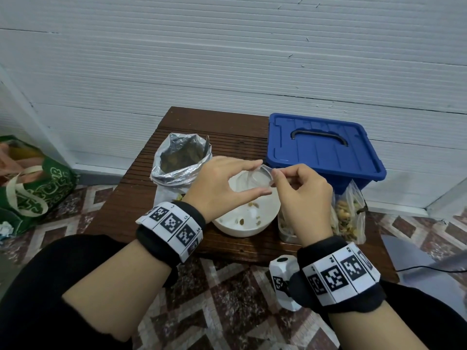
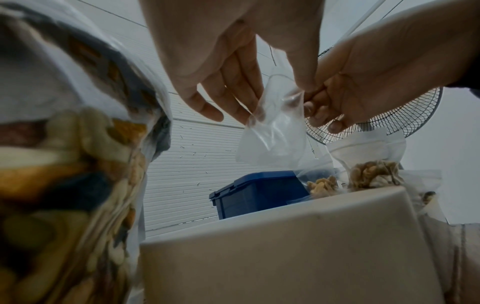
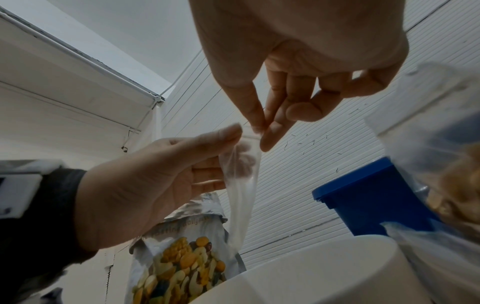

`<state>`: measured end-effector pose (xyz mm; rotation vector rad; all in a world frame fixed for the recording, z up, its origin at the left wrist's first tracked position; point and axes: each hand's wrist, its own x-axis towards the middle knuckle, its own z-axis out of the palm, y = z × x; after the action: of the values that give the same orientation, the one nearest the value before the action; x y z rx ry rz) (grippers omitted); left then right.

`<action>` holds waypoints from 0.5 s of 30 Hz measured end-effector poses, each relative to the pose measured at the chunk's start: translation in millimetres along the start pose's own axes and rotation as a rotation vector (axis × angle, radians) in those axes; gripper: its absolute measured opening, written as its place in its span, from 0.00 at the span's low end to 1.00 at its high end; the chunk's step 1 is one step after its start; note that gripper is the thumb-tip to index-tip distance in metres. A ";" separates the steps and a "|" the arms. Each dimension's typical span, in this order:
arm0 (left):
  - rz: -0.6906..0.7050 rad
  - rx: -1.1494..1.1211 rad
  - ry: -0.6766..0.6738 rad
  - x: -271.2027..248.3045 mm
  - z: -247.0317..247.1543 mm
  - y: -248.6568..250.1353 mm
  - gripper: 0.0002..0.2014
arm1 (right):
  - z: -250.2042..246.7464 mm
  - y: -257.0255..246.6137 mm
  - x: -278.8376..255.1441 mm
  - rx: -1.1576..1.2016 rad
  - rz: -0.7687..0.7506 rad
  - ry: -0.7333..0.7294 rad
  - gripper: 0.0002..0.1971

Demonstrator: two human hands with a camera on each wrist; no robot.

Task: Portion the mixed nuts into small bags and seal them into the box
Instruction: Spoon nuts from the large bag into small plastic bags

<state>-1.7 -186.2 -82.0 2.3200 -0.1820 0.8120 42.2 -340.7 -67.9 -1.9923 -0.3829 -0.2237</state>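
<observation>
Both hands over the white bowl (image 1: pixel 246 224) at the near edge of the wooden table (image 1: pixel 121 198), bowl nearly empty, a few nut pieces left inside. Left hand (image 1: pixel 214 185) holds the mouth of a small clear bag (image 2: pixel 272 131) spread between thumb and fingers, bag empty and hanging above the bowl; right hand (image 1: pixel 303 190) pinches the opposite rim between thumb and forefinger. Filled bags (image 1: pixel 348 215) stand just right of the bowl; farther back, the open foil nut pouch (image 1: pixel 180 160) at left and the blue box (image 1: pixel 326 147), lid on, at right.

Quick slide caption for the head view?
Both hands hold an empty small clear bag open above the white bowl.
</observation>
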 end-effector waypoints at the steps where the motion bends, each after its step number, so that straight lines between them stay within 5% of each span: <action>1: 0.015 0.014 0.006 -1.0 0.4 -0.9 0.29 | -0.3 -1.1 0.6 0.001 0.005 0.002 0.08; 7: 0.056 0.040 0.076 -2.6 -2.6 0.9 0.23 | -5.0 -13.1 2.5 0.046 0.028 -0.030 0.07; 15: -0.081 -0.067 0.221 20.0 -58.1 14.4 0.21 | 4.2 -37.6 9.4 0.242 0.024 -0.036 0.10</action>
<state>-19.8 -158.8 -28.2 2.1420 -0.0180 0.9971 37.2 -320.2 -35.1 -1.7639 -0.3895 -0.1200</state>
